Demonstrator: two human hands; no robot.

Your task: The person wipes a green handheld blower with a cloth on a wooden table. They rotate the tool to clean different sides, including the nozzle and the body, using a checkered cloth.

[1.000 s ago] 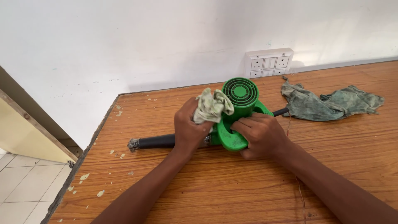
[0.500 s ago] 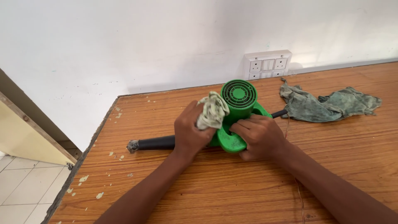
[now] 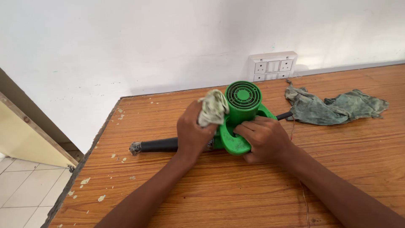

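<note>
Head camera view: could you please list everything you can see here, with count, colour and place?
blower: one, green body with round grille, lying on the table centre
black nozzle: one, black, sticking out left from the blower
small rag: one, pale grey-green, bunched against the blower's left side
large rag: one, dull green, crumpled on the table to the right
socket plate: one, white, on the wall above the table edge
table: one, orange-brown wood, chipped along its left edge
wall: white, behind the table
floor tiles: pale, lower left
left hand: one, gripping the small rag
right hand: one, holding the blower's handle
</note>
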